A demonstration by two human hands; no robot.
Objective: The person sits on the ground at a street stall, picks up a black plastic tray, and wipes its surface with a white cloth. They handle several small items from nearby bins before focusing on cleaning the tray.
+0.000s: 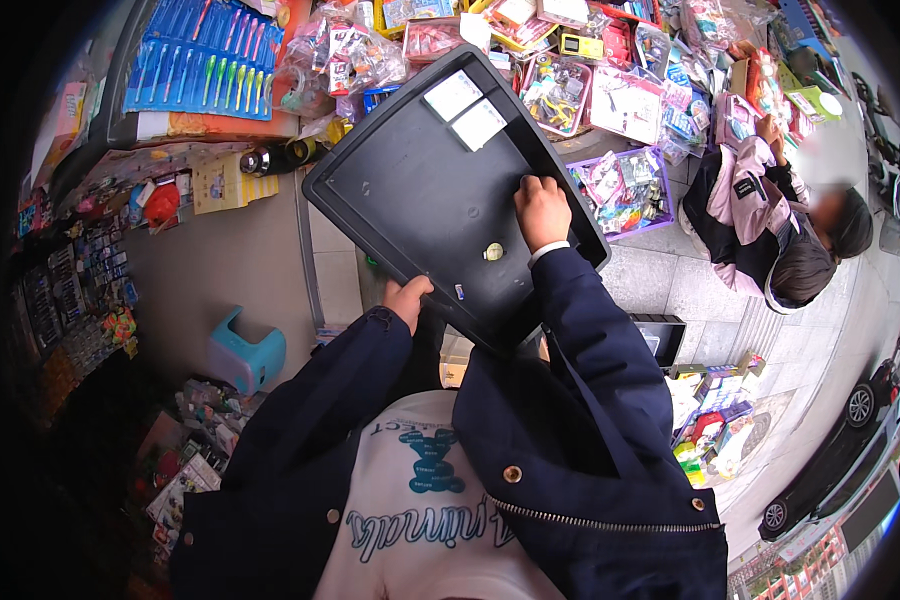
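A black plastic tray (420,187) with raised walls is tilted across the space before me. My left hand (409,300) grips its near left rim, thumb over the edge. Inside the tray, by its right wall, my right hand (543,210) has its fingers curled down; whatever they may hold is hidden beneath them. Two white rectangular packs (478,124) lie side by side at the tray's far end. Nearer me on the tray floor are a small round pale-yellow object (493,251) and a tiny item with a bluish label (460,292).
Bagged small goods and a pink basket (559,94) fill the far stall. Right of the tray stands a purple basket (630,191) of packets. Pens on a blue card (202,64) lie far left, above a black bottle (270,160). People (765,217) crouch at right; a teal stool (247,352) stands left.
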